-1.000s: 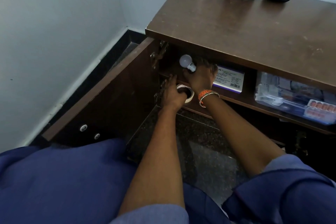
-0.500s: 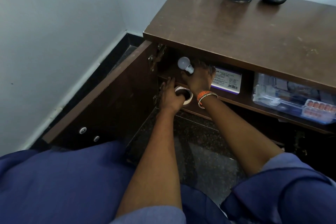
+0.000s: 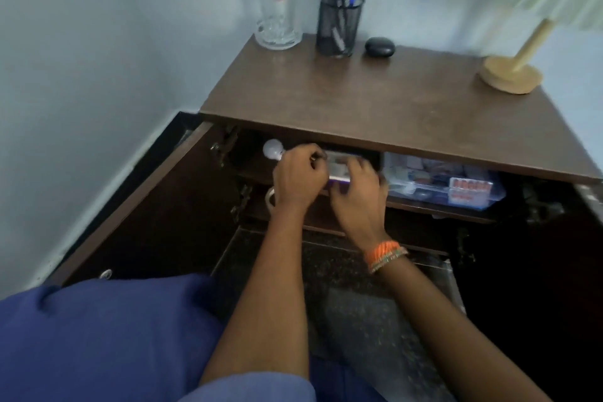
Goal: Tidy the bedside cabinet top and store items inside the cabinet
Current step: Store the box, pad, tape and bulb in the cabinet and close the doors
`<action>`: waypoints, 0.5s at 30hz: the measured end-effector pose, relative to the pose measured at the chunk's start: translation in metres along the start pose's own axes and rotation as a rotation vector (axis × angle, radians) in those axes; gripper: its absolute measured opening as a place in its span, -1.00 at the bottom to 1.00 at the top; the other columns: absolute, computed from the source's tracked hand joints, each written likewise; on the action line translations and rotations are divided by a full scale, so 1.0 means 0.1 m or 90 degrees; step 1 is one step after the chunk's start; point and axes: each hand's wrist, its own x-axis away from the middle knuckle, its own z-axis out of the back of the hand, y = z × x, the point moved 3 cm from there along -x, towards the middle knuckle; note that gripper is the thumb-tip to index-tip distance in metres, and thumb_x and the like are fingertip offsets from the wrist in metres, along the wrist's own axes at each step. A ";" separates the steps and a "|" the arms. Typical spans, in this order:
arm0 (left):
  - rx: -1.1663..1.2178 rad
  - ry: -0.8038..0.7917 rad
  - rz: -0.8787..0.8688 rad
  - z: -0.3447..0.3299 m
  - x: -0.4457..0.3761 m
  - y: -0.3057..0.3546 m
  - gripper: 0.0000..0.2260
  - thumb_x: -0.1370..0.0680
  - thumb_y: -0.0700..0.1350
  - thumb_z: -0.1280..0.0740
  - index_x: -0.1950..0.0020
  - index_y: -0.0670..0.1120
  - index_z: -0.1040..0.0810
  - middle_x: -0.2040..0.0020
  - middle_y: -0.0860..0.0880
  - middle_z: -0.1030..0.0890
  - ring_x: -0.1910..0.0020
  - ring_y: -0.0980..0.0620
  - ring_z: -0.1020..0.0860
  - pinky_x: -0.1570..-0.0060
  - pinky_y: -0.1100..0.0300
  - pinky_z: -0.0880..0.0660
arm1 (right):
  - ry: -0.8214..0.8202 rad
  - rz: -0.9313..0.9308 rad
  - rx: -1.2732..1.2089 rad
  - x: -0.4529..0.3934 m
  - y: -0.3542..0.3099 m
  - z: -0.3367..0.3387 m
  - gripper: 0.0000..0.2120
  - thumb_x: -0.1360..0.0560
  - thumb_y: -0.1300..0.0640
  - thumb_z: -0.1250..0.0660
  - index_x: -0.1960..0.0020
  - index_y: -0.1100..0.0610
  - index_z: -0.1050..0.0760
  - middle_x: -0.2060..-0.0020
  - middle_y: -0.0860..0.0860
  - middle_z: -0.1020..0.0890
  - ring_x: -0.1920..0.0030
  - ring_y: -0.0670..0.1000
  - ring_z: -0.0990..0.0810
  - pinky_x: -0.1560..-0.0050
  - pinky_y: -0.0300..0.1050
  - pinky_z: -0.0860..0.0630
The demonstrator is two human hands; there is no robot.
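Both hands inside cabinet shelf (image 3: 424,207): left hand (image 3: 298,178) curled, grip unclear; right hand (image 3: 359,196) fingers spread on box (image 3: 339,164). Bulb (image 3: 272,148) far left, stored. Glass (image 3: 277,10), pen holder (image 3: 339,26), black case (image 3: 379,46), lamp (image 3: 512,73) remain on cabinet top (image 3: 375,101). Mostly done.

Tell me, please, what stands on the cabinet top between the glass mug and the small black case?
In the head view, the mesh pen holder stands between the glass mug and the black case.
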 end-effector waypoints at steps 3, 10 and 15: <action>-0.027 -0.064 -0.163 -0.15 0.04 0.52 -0.87 -0.40 -0.10 -0.26 0.21 -0.05 -0.60 0.28 0.01 -0.65 0.27 0.01 -0.59 0.30 0.21 -0.42 | 0.061 -0.007 0.033 0.24 0.19 0.59 -0.58 -0.43 0.17 -0.34 -0.27 0.03 -0.43 -0.21 0.01 -0.49 -0.25 0.05 -0.46 -0.33 0.14 -0.32; -0.024 -0.321 -0.373 -0.91 0.65 1.61 -0.87 -0.44 -0.05 -0.26 0.12 -0.03 -0.57 0.17 -0.02 -0.65 0.17 -0.03 -0.59 0.20 0.12 -0.49 | 0.186 -0.157 0.254 0.56 0.77 1.97 -0.57 -0.40 0.10 -0.36 -0.24 0.15 -0.41 -0.16 0.18 -0.49 -0.24 0.22 -0.42 -0.32 0.20 -0.29; 0.038 -0.596 -0.300 -1.40 1.21 1.98 -0.49 -0.53 0.02 -0.24 -0.46 -0.03 -0.22 -0.40 -0.06 -0.40 -0.36 -0.01 -0.38 -0.31 0.03 -0.36 | -0.009 -0.384 0.308 0.82 1.52 2.42 -0.41 -0.41 -0.04 -0.39 -0.30 0.23 -0.27 -0.24 0.24 -0.43 -0.26 0.28 -0.42 -0.20 0.16 -0.40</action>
